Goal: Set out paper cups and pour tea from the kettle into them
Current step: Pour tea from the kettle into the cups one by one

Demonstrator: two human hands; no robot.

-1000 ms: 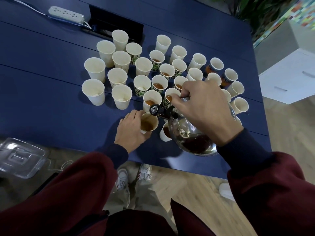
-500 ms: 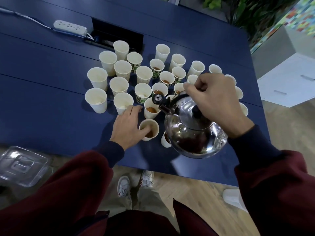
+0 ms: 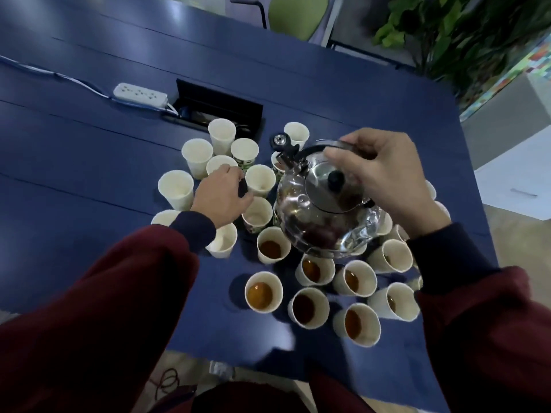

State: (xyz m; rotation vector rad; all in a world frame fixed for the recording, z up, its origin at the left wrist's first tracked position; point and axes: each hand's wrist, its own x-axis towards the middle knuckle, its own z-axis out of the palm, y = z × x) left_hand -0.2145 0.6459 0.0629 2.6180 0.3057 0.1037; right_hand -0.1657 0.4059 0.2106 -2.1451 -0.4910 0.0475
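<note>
1. We see the right hand (image 3: 381, 177) up high, with its fingers wrapped tight round the kettle's arched handle.
2. The kettle (image 3: 316, 222) hangs in the air over the middle of the cup cluster. It sits close to level, the lid is on, and its capped spout (image 3: 280, 143) points away from us.
3. The left hand (image 3: 220, 195) is down among the empty cups (image 3: 176, 189) on the left of the cluster, just beside the kettle.
4. Its fingers curl downward, and its thumb lies by the rim of one white cup (image 3: 257, 214). We cannot tell whether it actually grips a cup.
5. Nearest us, the filled cups (image 3: 264, 292) stand upright in a loose bunch by the table's near edge, and brown tea shows in each.
6. More cups peek out behind the kettle and the right wrist, partly hidden.
7. Everything stands on the dark blue table (image 3: 89, 150).
8. At the far left, a white power strip (image 3: 140, 93) lies with its cable trailing off, well apart from the cups.
</note>
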